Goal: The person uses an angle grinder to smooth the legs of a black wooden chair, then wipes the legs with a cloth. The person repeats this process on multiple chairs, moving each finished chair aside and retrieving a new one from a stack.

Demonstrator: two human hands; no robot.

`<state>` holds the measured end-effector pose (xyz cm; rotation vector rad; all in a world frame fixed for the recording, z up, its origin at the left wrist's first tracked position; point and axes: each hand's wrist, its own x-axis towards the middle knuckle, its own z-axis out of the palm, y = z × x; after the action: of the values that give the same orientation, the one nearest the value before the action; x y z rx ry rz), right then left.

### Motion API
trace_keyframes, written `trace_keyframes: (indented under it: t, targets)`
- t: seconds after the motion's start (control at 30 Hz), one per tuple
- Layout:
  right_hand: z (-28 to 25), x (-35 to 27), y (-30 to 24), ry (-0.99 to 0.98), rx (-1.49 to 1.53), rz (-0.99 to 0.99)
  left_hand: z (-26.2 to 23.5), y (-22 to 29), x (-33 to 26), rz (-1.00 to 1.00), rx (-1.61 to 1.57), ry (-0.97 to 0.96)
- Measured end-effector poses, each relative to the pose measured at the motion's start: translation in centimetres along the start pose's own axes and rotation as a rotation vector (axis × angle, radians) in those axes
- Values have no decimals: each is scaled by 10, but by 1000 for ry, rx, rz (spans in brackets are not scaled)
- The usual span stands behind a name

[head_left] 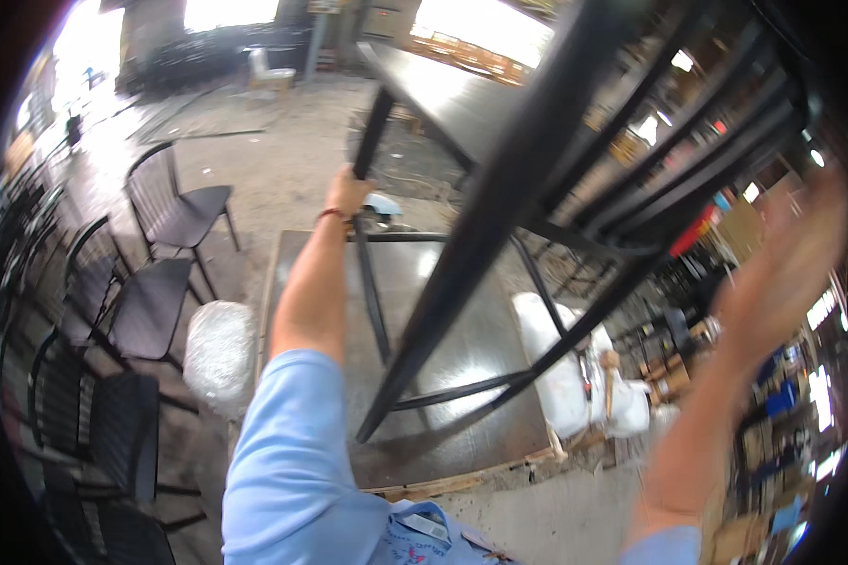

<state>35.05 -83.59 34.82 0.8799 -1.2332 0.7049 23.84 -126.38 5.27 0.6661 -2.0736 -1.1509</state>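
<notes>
A black wooden chair with a slatted back is tilted up in front of me, over a low metal-topped table. My left hand is closed around one of its legs, at the far left. Its seat extends away at the top, and the spindles of its back rise to the upper right. My right hand is raised at the far right beside the chair's back. Motion smears its fingers, so I cannot make out whether they touch the chair.
Several black chairs stand on the floor to the left. A plastic-wrapped bundle is against the table's left side. White padding and a wooden-handled tool lie at its right. Farther right are stacked boxes; a pale chair stands far back.
</notes>
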Motion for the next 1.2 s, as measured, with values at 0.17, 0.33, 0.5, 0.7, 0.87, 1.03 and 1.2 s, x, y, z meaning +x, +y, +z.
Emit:
trace_keyframes:
  t: [0.17,0.33,0.5,0.7,0.87,1.03,1.2]
  targets:
    - [36,-274,-153,-399,611,670,3,-2,-12,3,85,-11]
    - [-10,-266,-135,-762,912,641,-68,5,-66,67,106,-12]
    - [-46,-266,-34,-984,928,734,-136,12,-185,-15,23,49]
    - [-12,-321,70,-828,688,1132,-114,19,-373,-320,95,239]
    - [17,-332,150,-1082,615,1159,-10,131,-440,259,-13,-363]
    - [-54,-290,110,-547,1303,1507,-92,111,-415,370,46,106]
    - [-77,-271,23,-276,787,1132,-121,93,-323,430,-212,244]
